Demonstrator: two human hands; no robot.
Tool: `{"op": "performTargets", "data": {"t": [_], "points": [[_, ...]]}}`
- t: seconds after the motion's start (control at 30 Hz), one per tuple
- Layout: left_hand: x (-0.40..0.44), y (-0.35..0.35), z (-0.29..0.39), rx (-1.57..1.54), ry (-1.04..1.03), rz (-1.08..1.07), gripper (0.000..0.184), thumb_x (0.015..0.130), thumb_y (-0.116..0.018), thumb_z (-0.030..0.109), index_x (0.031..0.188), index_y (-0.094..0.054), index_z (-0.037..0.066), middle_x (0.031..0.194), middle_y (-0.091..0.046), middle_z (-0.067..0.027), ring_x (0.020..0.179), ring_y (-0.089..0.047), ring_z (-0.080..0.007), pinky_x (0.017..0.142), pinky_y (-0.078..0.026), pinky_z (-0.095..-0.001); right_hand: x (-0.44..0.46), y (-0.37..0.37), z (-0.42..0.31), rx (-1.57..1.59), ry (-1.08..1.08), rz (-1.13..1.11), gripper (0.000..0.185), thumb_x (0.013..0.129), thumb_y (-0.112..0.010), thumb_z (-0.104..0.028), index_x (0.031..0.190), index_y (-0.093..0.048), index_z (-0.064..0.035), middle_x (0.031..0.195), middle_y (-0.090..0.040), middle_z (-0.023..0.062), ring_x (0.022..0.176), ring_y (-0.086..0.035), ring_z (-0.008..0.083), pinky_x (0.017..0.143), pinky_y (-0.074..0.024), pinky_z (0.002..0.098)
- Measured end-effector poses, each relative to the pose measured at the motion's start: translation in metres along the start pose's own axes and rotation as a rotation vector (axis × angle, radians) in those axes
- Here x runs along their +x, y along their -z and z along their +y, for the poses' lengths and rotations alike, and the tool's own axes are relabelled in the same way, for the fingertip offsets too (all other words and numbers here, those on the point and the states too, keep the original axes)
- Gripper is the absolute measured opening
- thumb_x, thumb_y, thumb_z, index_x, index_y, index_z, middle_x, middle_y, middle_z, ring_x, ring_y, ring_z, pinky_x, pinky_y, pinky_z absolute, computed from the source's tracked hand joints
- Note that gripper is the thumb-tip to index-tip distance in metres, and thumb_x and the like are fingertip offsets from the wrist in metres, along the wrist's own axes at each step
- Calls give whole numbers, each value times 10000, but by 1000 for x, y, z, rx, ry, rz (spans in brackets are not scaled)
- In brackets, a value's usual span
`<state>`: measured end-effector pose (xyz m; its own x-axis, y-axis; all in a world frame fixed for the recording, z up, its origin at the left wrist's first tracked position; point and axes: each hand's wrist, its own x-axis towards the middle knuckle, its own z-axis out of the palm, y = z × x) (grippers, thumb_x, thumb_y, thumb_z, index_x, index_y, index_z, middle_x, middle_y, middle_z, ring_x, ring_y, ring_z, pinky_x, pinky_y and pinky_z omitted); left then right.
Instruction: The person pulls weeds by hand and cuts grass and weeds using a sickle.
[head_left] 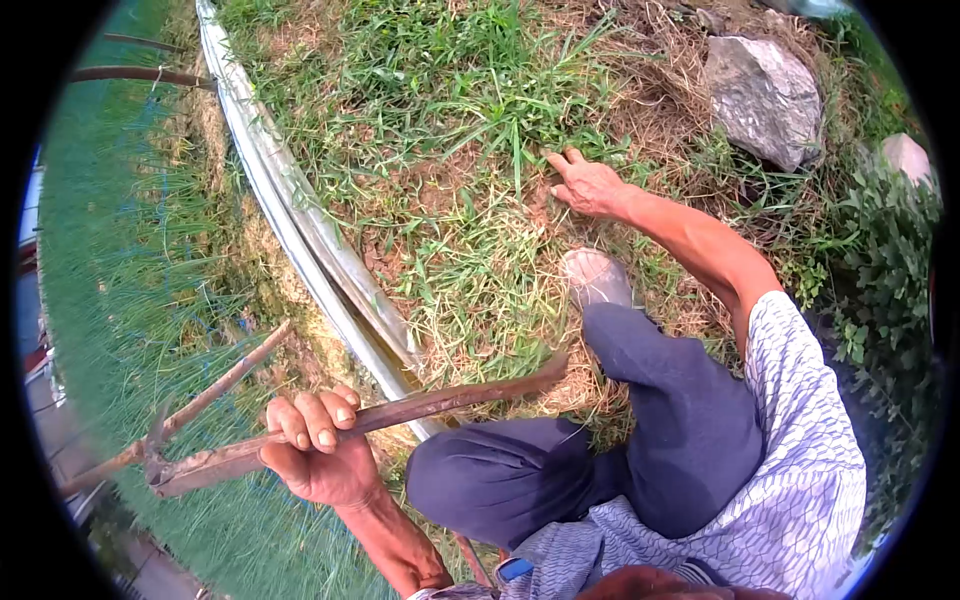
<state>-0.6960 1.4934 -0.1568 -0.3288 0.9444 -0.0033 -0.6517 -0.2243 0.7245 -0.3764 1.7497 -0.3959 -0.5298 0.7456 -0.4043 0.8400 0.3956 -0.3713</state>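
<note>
My left hand is closed around a wooden-handled tool, raised in front of my left knee. At its left end the tool has a short piece bent sharply upward; whether this is a blade I cannot tell. My right hand reaches forward over the weedy ground, low by a tuft of long-leaved grass. Its fingers are partly spread, with nothing visible in them. Short green grass and dry cut stems lie between the two hands.
A pale plastic-covered edging runs along the bed's left side. Beyond it grow thin green plants behind netting, with a wooden stake leaning there. A large grey rock and leafy bushes stand to the right. My foot rests on the grass.
</note>
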Motion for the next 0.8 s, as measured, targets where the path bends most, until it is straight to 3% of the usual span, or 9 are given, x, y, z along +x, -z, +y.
{"op": "performTargets", "data": {"t": [0.13, 0.2, 0.3, 0.4, 0.43, 0.5, 0.57, 0.7, 0.8], "points": [[-8, -4, -13, 42, 54, 142, 334, 985, -543, 395, 845, -482, 98, 739, -542, -30, 809, -555, -240, 870, -424, -429, 21, 8, 17, -84, 25, -51, 537, 944, -555, -297, 1400, -384, -73, 1249, -482, 325, 944, -624, 469, 786, -557, 479], [-4, -7, -27, 35, 85, 174, 333, 989, -537, 395, 849, -481, 98, 732, -527, -24, 796, -549, -232, 862, -430, -427, 37, 4, 30, -125, 81, 54, 444, 947, -551, -334, 1283, -484, -52, 1020, -604, 269, 874, -649, 421, 731, -562, 470], [4, -13, -45, 29, 145, 222, 340, 1003, -502, 412, 852, -475, 108, 722, -494, -12, 777, -531, -209, 867, -441, -427, 45, 4, 38, -187, 187, -57, 332, 948, -521, -339, 873, -583, -21, 685, -608, 211, 675, -640, 382, 592, -519, 496], [14, -21, -61, 31, 180, 269, 339, 1003, -497, 420, 854, -477, 117, 721, -481, -2, 774, -518, -201, 871, -439, -427, 42, -20, 41, 70, 307, -36, 312, 937, -497, -285, 796, -578, -19, 692, -596, 205, 653, -621, 390, 567, -488, 490], [17, -20, -63, 41, 205, 275, 336, 1002, -497, 427, 853, -474, 126, 720, -468, 5, 770, -505, -195, 866, -435, -423, 28, -15, 23, -65, 229, -267, 263, 920, -468, -236, 790, -566, -29, 693, -571, 184, 663, -606, 366, 580, -473, 461], [21, -20, -68, 71, 242, 275, 338, 1002, -495, 429, 846, -467, 130, 718, -463, 6, 765, -502, -193, 861, -433, -421, -22, -13, 0, 303, 411, -110, 232, 909, -474, -196, 773, -550, -24, 737, -563, 158, 674, -585, 330, 577, -468, 437], [27, -18, -76, 102, 275, 275, 350, 1005, -488, 434, 825, -443, 136, 706, -445, 12, 750, -491, -186, 844, -425, -407, -87, 4, -60, 650, 359, -436, 256, 867, -509, -250, 734, -523, -31, 694, -520, 171, 650, -556, 338, 579, -438, 459], [41, -11, -84, 68, 307, 240, 357, 1004, -497, 429, 810, -425, 138, 675, -422, 20, 713, -469, -173, 807, -417, -383, -122, 36, -79, 906, 448, -464, 316, 895, -571, -257, 691, -490, -30, 561, -450, 88, 540, -394, 224, 579, -392, 401], [49, -10, -92, 49, 332, 188, 360, 1002, -502, 429, 805, -424, 138, 668, -422, 19, 703, -465, -169, 799, -419, -377, -89, 40, -29, 950, -41, -160, 343, 893, -613, -374, 920, -550, -38, 641, -566, 98, 650, -587, 232, 694, -475, 430]]}}
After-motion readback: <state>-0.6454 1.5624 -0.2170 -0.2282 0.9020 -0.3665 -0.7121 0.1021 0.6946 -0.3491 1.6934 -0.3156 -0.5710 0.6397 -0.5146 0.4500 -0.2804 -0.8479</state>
